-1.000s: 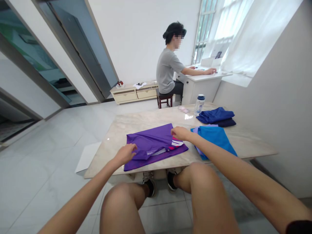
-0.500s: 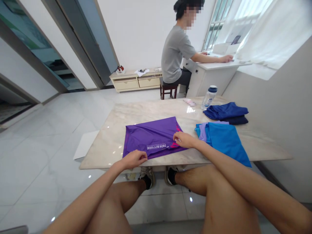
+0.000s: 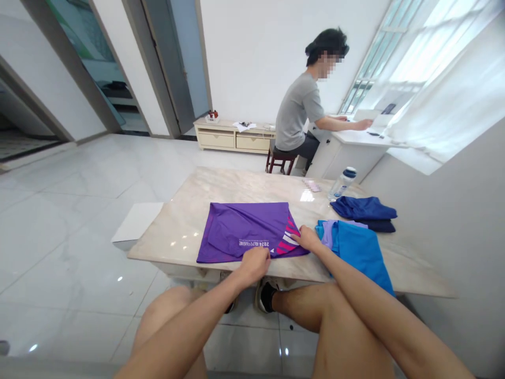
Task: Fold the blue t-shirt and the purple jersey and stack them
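A purple garment [image 3: 244, 226], folded into a flat shape with white lettering and pink and white stripes, lies near the front edge of the marble-look table [image 3: 181, 210]. My left hand [image 3: 255, 263] is closed at its front edge, below the lettering, fingers curled on the fabric. At the striped right end, my right hand [image 3: 308, 239] pinches the cloth between thumb and fingers. Just right of that hand lies a folded bright blue garment [image 3: 361, 252] with a lilac one [image 3: 328, 231] partly under it.
Dark blue folded clothes [image 3: 365, 209] and a clear bottle with a blue cap [image 3: 343, 184] stand at the back right. A person in a grey shirt [image 3: 298, 113] sits at a white desk [image 3: 347, 150] beyond the table.
My left hand has moved right along the garment's front edge. My right hand remains at the striped end, where more stripes now show and the fabric lies flatter. The view has shifted.
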Available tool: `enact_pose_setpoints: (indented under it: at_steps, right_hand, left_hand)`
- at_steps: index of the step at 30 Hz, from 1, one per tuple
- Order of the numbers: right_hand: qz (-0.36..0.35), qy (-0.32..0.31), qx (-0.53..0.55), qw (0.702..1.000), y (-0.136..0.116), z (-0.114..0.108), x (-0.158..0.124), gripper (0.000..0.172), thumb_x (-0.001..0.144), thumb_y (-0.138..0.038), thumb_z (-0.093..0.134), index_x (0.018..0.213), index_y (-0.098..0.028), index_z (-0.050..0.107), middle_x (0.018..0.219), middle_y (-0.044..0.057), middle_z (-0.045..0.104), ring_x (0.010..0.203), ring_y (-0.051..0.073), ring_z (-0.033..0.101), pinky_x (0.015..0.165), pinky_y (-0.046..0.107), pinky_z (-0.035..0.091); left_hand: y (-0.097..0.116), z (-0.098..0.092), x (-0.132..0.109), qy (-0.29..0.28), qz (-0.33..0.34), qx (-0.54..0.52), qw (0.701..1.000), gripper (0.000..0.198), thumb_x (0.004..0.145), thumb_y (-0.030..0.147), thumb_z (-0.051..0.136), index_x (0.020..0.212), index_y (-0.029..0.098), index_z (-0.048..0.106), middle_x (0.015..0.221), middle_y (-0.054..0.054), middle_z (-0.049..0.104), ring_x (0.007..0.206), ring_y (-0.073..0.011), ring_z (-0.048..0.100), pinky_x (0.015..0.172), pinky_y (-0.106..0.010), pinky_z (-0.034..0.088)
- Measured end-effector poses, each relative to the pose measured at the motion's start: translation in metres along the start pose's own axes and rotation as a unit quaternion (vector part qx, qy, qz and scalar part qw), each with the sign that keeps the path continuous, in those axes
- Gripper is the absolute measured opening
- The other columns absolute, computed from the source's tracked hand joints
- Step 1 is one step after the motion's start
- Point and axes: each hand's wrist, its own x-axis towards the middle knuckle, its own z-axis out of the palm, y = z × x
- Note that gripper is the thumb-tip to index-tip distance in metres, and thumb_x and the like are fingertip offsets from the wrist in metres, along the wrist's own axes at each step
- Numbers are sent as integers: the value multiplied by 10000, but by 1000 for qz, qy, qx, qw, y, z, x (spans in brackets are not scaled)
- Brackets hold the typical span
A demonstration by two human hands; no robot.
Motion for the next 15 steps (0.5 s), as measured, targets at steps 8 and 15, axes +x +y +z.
enact_pose_setpoints:
  at_steps: [8, 15]
  right_hand:
    - [19, -207, 121, 971, -14, 6, -32, 314, 1036, -400, 720, 857, -144, 743, 860, 110, 810, 801, 197, 792, 723, 232, 607]
    - [141, -209, 255, 934, -15, 0, -35, 669, 1119, -681, 389, 806, -154, 657, 786, 154, 748, 690, 214, 764, 687, 323, 652]
  left_hand:
    - [74, 71, 13, 86, -116, -124, 982, 662, 924, 445, 771, 1470, 142, 549, 1472, -212, 648, 1421, -379, 591, 1175, -520, 460]
    - [67, 62, 12, 58, -115, -171, 977, 351, 1047, 269, 516, 1347, 213, 688, 1326, -198, 772, 1253, -360, 730, 1031, -449, 526]
